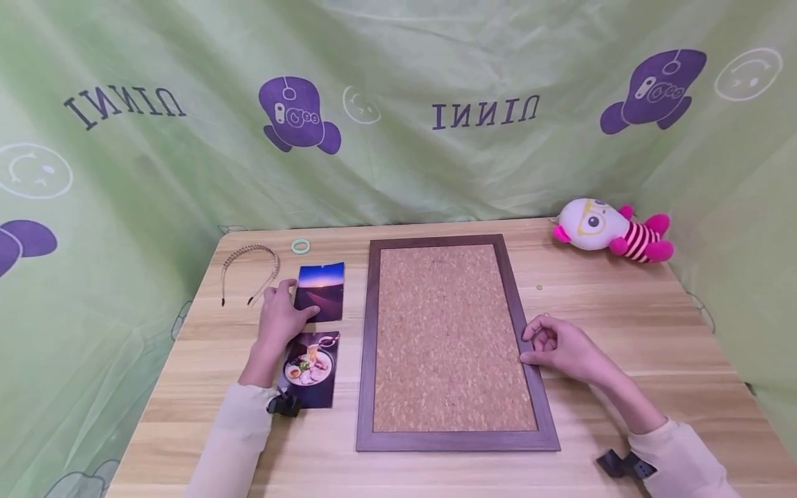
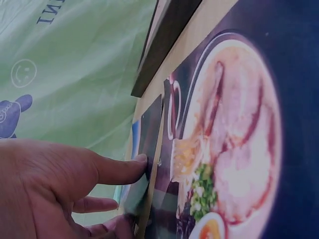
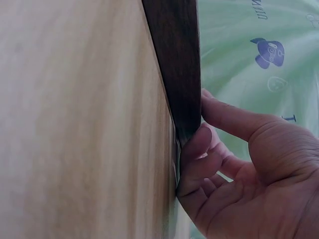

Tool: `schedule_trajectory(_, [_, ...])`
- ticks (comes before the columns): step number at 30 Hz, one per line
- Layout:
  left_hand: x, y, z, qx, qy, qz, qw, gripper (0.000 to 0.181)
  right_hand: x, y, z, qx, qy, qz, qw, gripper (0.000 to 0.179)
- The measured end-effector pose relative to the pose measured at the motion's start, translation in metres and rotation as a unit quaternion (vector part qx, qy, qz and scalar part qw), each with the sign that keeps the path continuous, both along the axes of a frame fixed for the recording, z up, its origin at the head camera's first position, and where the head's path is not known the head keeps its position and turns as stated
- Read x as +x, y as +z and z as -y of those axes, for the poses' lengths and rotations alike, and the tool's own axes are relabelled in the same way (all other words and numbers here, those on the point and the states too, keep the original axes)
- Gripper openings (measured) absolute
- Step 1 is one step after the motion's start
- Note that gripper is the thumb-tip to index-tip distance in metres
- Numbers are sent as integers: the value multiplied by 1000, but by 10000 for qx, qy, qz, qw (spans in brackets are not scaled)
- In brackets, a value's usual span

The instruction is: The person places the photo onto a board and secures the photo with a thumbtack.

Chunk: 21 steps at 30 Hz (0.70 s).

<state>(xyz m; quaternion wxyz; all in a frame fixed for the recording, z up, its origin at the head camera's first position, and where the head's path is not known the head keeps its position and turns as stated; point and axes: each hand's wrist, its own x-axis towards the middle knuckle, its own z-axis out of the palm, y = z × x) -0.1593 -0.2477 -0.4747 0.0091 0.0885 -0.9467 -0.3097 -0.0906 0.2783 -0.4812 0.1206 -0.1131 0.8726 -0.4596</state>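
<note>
In the head view my left hand (image 1: 281, 319) holds the left edge of a sunset photo (image 1: 325, 285), its thumb on the printed face and its other fingers at the edge. The left wrist view shows the thumb against this dark print, partly hiding it. Just below lies a photo of a ramen bowl (image 1: 311, 370), large in the left wrist view. A dark-framed cork board (image 1: 451, 339) lies flat in the middle of the table. My right hand (image 1: 563, 348) pinches its right frame edge, thumb on top and curled fingers against the side, as the right wrist view shows.
At the back left lie a braided headband (image 1: 250, 252) and a pale green ring (image 1: 301, 246). A pink and white plush toy (image 1: 613, 232) lies at the back right. A tiny ring (image 1: 539, 287) is on the wooden table (image 1: 654, 325), right of the board. Green curtains (image 1: 398, 173) surround the table.
</note>
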Motion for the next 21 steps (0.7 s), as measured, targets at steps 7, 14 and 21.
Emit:
schedule_trajectory(7, [-5,-1,3,362,-16,-28,9993,80,-1,1,-1,-36,-38,53,10000,34])
schedule_trajectory(14, [-2,3,3,910,165,-174,9956,68,0,0,1,-32,-48,-48,10000,33])
schedule_trajectory(21, [4,14,0,1613,442,-305,9854,70,1,-1,0,8,-64,-37,10000,33])
